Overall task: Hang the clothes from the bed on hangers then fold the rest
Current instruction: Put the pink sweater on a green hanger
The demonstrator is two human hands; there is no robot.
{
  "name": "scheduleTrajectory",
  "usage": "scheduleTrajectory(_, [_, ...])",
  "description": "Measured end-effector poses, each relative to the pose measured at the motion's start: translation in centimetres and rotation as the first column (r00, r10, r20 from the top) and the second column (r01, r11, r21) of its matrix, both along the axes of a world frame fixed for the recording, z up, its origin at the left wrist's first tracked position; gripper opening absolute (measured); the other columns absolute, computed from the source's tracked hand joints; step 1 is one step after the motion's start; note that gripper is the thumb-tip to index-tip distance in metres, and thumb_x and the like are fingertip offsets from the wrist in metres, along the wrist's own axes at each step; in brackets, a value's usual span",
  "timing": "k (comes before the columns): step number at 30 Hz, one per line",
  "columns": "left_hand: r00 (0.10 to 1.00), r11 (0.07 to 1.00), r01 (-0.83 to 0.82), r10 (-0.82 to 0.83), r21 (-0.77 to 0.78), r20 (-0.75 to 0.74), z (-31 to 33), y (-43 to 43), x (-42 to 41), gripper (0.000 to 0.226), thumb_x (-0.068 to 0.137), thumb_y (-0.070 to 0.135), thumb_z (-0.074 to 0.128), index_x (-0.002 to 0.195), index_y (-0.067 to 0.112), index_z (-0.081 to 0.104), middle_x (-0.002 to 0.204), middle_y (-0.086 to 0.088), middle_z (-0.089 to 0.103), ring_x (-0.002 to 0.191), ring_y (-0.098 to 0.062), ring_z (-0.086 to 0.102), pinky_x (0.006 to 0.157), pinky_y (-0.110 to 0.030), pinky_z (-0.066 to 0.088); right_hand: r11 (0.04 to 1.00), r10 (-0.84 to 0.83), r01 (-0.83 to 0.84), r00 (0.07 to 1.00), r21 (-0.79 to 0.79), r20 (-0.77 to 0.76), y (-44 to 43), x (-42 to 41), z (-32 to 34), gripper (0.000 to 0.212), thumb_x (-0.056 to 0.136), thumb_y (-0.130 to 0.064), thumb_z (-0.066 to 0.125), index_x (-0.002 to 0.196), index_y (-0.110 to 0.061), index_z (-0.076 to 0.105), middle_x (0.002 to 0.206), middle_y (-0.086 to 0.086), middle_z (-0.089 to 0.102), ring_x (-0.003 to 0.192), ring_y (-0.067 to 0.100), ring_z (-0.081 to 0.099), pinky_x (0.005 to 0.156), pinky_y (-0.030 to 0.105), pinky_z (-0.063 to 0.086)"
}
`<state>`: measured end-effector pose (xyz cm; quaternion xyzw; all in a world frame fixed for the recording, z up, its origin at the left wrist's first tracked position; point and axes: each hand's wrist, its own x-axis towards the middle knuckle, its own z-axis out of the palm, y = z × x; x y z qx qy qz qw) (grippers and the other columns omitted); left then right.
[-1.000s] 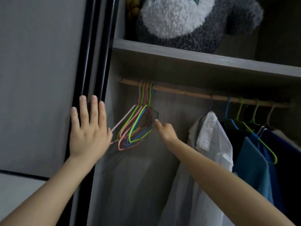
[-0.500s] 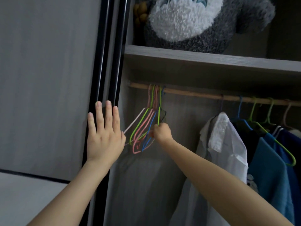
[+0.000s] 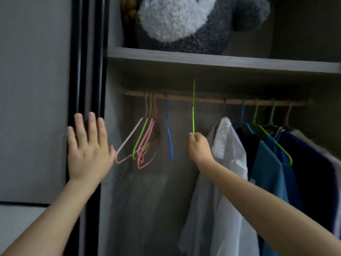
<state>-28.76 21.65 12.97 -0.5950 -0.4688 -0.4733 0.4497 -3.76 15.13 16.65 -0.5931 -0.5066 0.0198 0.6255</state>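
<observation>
Step in hand: fetching a hanger, no garment on one yet. Right hand (image 3: pixel 200 146) grips the lower wire of the green hanger (image 3: pixel 193 111), fingers curled round it. The hanger is edge-on and upright, with its top above the rod (image 3: pixel 210 100) and just under the shelf (image 3: pixel 221 60). It looks unhooked, but I can't confirm that from this angle. Left hand (image 3: pixel 88 145) is flat with fingers straight, pressed on the black door frame (image 3: pixel 97 71), holding nothing. The bed and its clothes are not in view, so I judge the task to be at its very start. Next move calls for bringing the hanger down and out toward the person without catching the hook on the rod or the shelf underside, where headroom is thin. Sideways there's an open stretch of rod between the blue hanger (image 3: pixel 168 133) and the white shirt (image 3: pixel 227 145). The right hand sits in that gap, just beside the shirt's shoulder. Spare hangers (image 3: pixel 145 143) are bunched at the rod's left end, near the left thumb. A straight pull back should miss them. The blue shirt (image 3: pixel 267 163) and darker garments crowd the right side, so no exit there. Plush toy (image 3: pixel 184 21) on the shelf is out of the way.
</observation>
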Motion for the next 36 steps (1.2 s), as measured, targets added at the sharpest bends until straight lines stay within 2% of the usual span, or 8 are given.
scheduleTrajectory(7, [0.946,0.950,0.312,-0.309,-0.023,0.094,-2.0,-4.8,3.9,0.074,0.080,0.039,0.040,0.140,-0.003,0.029,0.147,-0.031,0.027,0.136,-0.050,0.020,0.105,-0.065,0.017,0.994,0.108,-0.108,0.994,0.000,-0.011,-14.3,6.8,-1.4,0.036,0.099,-0.017,0.042,0.064,-0.012,0.042,0.036,-0.009,0.033,0.030,0.004,0.029,0.032,0.015,0.023])
scheduleTrajectory(12, [0.849,0.838,0.529,-0.525,-0.133,0.067,-2.2,-11.9,14.5,0.079,0.079,0.044,0.047,0.137,-0.009,0.035,0.142,-0.031,0.037,0.131,-0.050,0.031,0.101,-0.062,0.031,0.990,0.139,-0.138,0.988,0.018,-0.071,-26.2,12.7,-1.7,0.032,0.098,-0.010,0.038,0.069,-0.002,0.049,0.037,-0.007,0.026,0.030,0.003,0.020,0.033,0.011,0.017])
scheduleTrajectory(16, [0.738,0.708,0.675,-0.647,-0.208,0.193,-1.5,-18.7,22.4,0.088,0.071,0.029,0.080,0.136,-0.012,0.037,0.140,-0.034,0.036,0.127,-0.055,0.035,0.099,-0.064,0.032,0.999,0.053,-0.053,0.990,0.009,-0.128,-37.9,18.2,-3.2,0.040,0.092,-0.010,0.041,0.059,0.005,0.056,0.042,-0.003,0.015,0.036,0.006,0.013,0.044,0.020,0.010])
scheduleTrajectory(21, [0.576,0.547,0.813,-0.805,-0.201,0.143,-3.2,-28.0,31.2,0.080,0.078,0.031,0.072,0.138,-0.007,0.035,0.138,-0.034,0.039,0.124,-0.054,0.040,0.097,-0.061,0.036,0.990,-0.137,0.142,0.934,-0.011,-0.329,-54.0,23.2,-6.1,0.048,0.087,-0.012,0.038,0.046,-0.007,0.063,0.051,-0.001,0.000,0.038,0.001,0.010,0.044,0.011,0.029])
scheduleTrajectory(25, [0.294,0.237,0.936,-0.933,-0.259,0.209,-6.6,-36.5,38.5,0.052,0.084,0.031,0.045,0.119,-0.004,0.059,0.114,-0.024,0.063,0.105,-0.043,0.059,0.086,-0.054,0.045,0.976,-0.096,0.167,0.907,0.141,-0.410,-62.8,26.1,-9.8,0.041,0.095,-0.006,0.036,0.054,-0.012,0.034,0.050,-0.006,0.002,0.045,0.008,0.005,0.052,0.021,0.036])
scheduleTrajectory(27, [0.133,0.063,0.945,-0.970,-0.321,0.203,-9.2,-40.8,41.9,0.042,0.085,0.027,0.041,0.101,-0.002,0.068,0.091,-0.017,0.069,0.084,-0.037,0.066,0.078,-0.046,0.046,0.949,-0.085,0.226,0.854,0.219,-0.513,-69.5,26.0,-12.2,0.029,0.096,-0.012,0.042,0.068,-0.007,0.039,0.052,-0.006,0.007,0.048,0.009,0.006,0.067,0.032,0.038])
scheduleTrajectory(29, [0.009,-0.071,0.912,-0.981,-0.403,0.192,-12.7,-46.2,46.0,0.043,0.082,0.027,0.041,0.097,-0.001,0.070,0.074,-0.014,0.067,0.070,-0.035,0.065,0.073,-0.045,0.047,0.906,-0.102,0.349,0.729,0.240,-0.677,-75.7,24.9,-16.1,0.030,0.083,-0.019,0.063,0.060,-0.002,0.054,0.052,-0.004,-0.003,0.045,0.009,-0.003,0.058,0.024,0.042])
scheduleTrajectory(36, [-0.172,-0.475,0.685,-0.842,-0.552,0.511,-22.1,-63.5,56.4,0.069,0.076,0.040,0.041,0.124,-0.009,0.054,0.108,-0.035,0.056,0.099,-0.052,0.052,0.083,-0.057,0.043,0.596,-0.331,0.795,0.375,0.117,-0.866,-91.0,21.1,-22.9,0.031,0.040,-0.026,0.083,0.048,-0.007,0.060,0.048,-0.001,-0.001,0.039,0.009,-0.003,0.033,0.011,0.033])
